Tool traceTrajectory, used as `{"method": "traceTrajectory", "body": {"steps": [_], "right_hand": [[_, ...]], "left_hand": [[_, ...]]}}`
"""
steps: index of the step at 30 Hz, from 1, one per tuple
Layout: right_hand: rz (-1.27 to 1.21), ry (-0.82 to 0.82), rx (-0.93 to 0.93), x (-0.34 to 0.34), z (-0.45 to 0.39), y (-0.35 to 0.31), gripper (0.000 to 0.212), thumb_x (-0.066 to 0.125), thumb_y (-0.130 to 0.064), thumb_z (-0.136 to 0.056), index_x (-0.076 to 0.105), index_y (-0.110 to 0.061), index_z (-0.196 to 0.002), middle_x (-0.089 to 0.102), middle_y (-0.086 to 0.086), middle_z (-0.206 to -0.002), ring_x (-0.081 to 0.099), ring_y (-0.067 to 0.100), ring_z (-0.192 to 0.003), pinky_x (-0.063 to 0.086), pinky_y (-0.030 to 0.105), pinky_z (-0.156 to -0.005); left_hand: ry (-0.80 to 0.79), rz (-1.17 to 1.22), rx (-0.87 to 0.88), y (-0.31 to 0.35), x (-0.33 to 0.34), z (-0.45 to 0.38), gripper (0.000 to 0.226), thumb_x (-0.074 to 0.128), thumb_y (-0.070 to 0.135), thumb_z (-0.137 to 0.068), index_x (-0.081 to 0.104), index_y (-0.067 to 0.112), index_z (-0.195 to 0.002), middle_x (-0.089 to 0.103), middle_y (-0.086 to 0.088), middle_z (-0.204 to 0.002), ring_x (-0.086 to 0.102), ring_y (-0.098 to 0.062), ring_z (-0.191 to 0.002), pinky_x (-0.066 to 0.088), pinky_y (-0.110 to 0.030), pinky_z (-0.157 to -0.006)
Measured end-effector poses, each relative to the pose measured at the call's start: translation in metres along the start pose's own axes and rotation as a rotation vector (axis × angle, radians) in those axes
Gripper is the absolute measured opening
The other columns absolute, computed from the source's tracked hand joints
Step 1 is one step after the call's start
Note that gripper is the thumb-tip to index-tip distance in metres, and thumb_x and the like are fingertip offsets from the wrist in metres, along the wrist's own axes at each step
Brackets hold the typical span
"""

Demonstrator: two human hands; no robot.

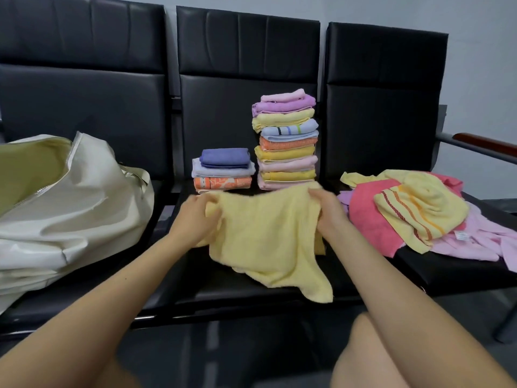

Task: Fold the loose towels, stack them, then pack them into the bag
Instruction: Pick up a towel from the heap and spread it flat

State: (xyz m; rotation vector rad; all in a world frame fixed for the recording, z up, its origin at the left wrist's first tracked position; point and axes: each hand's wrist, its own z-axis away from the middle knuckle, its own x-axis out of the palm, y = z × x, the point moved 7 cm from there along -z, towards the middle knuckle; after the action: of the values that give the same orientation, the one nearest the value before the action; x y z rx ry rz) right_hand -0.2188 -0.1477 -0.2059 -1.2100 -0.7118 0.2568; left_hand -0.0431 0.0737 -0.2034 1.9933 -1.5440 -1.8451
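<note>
A pale yellow towel (pixel 265 239) hangs over the middle seat, held up by both hands. My left hand (pixel 195 217) grips its left top corner and my right hand (pixel 327 211) grips its right top corner. Behind it stand a tall stack of folded towels (pixel 286 141) and a short stack of folded towels (pixel 223 170). A heap of loose towels (pixel 414 214), pink, red and striped yellow, lies on the right seat. A cream bag (pixel 70 200) lies open on the left seat.
The black bench (pixel 246 287) has three padded seats with tall backs. A wooden armrest (pixel 486 144) sticks out at the far right. My knees show at the bottom edge, in front of the bench's front rail.
</note>
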Motion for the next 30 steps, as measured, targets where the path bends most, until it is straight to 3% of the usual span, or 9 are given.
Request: {"method": "traceTrajectory", "body": {"steps": [5, 7, 10, 13, 15, 18, 21, 27, 30], "right_hand": [[0.749, -0.024, 0.147, -0.012, 0.001, 0.034, 0.042, 0.066, -0.017, -0.088, 0.056, -0.007, -0.128, 0.058, 0.007, -0.120, 0.058, 0.024, -0.110, 0.047, 0.033, -0.094], [1.096, -0.058, 0.044, -0.009, 0.008, 0.028, 0.020, 0.068, -0.026, -0.088, 0.057, -0.017, -0.102, 0.056, -0.001, -0.103, 0.056, 0.017, -0.096, 0.044, 0.027, -0.079], [1.407, -0.136, 0.051, -0.009, 0.022, 0.030, 0.026, 0.069, -0.033, -0.085, 0.049, -0.019, -0.076, 0.047, -0.004, -0.079, 0.051, 0.015, -0.082, 0.040, 0.025, -0.065], [1.478, -0.180, 0.028, -0.010, 0.026, 0.035, 0.032, 0.063, -0.025, -0.087, 0.041, -0.017, -0.066, 0.042, -0.002, -0.073, 0.043, 0.013, -0.067, 0.031, 0.025, -0.055], [1.409, -0.200, -0.037, -0.004, 0.029, 0.032, 0.023, 0.056, -0.024, -0.090, 0.044, -0.018, -0.071, 0.043, -0.001, -0.078, 0.042, 0.012, -0.070, 0.030, 0.025, -0.057], [1.109, -0.150, -0.073, -0.001, 0.034, 0.020, 0.023, 0.050, -0.025, -0.095, 0.059, -0.014, -0.113, 0.058, 0.003, -0.110, 0.055, 0.017, -0.097, 0.041, 0.026, -0.067], [0.684, -0.051, -0.054, -0.006, 0.038, 0.007, 0.016, 0.051, -0.015, -0.097, 0.063, -0.010, -0.107, 0.065, 0.004, -0.095, 0.061, 0.017, -0.084, 0.047, 0.028, -0.070], [0.167, -0.109, 0.143, -0.010, 0.041, -0.002, 0.019, 0.056, -0.018, -0.097, 0.063, -0.004, -0.108, 0.068, 0.012, -0.094, 0.065, 0.025, -0.087, 0.050, 0.035, -0.072], [0.157, -0.084, 0.139, -0.012, 0.029, 0.003, 0.020, 0.057, -0.016, -0.095, 0.064, -0.004, -0.109, 0.070, 0.011, -0.094, 0.066, 0.025, -0.089, 0.051, 0.035, -0.078]], "left_hand": [[-0.063, -0.216, -0.080, -0.034, 0.020, 0.015, 0.044, 0.059, 0.051, -0.088, 0.064, 0.007, -0.084, 0.067, -0.005, -0.087, 0.062, -0.023, -0.087, 0.041, -0.032, -0.069], [-0.055, -0.239, -0.050, -0.028, 0.020, 0.021, 0.055, 0.055, 0.059, -0.087, 0.057, 0.007, -0.067, 0.060, -0.003, -0.070, 0.056, -0.018, -0.070, 0.037, -0.032, -0.060], [-0.156, -0.081, -0.049, -0.019, 0.030, 0.029, 0.053, 0.059, 0.053, -0.088, 0.038, 0.013, -0.059, 0.043, 0.002, -0.058, 0.041, -0.014, -0.057, 0.027, -0.029, -0.053], [-0.177, 0.188, -0.084, -0.010, 0.034, 0.033, 0.039, 0.065, 0.036, -0.088, 0.050, 0.008, -0.066, 0.044, 0.002, -0.065, 0.043, -0.012, -0.063, 0.030, -0.026, -0.058], [-0.136, 0.442, -0.170, -0.001, 0.030, 0.035, 0.021, 0.063, 0.026, -0.090, 0.062, 0.007, -0.081, 0.052, 0.004, -0.072, 0.051, -0.013, -0.072, 0.038, -0.022, -0.062], [-0.039, 0.667, -0.283, 0.011, 0.011, 0.035, 0.012, 0.052, 0.023, -0.090, 0.062, 0.017, -0.088, 0.062, 0.003, -0.088, 0.059, -0.014, -0.086, 0.047, -0.026, -0.075], [-0.004, 1.014, -0.323, 0.016, -0.009, 0.034, 0.024, 0.048, 0.024, -0.079, 0.064, 0.018, -0.096, 0.067, -0.004, -0.101, 0.061, -0.023, -0.101, 0.049, -0.041, -0.094], [0.125, 0.607, 0.107, 0.027, -0.064, 0.038, 0.012, 0.058, 0.032, -0.091, 0.053, 0.027, -0.081, 0.054, 0.004, -0.076, 0.047, -0.010, -0.070, 0.039, -0.029, -0.061], [0.154, 0.537, 0.105, 0.022, -0.066, 0.039, 0.014, 0.060, 0.030, -0.091, 0.052, 0.026, -0.081, 0.054, 0.002, -0.071, 0.045, -0.010, -0.065, 0.037, -0.028, -0.058]]}}
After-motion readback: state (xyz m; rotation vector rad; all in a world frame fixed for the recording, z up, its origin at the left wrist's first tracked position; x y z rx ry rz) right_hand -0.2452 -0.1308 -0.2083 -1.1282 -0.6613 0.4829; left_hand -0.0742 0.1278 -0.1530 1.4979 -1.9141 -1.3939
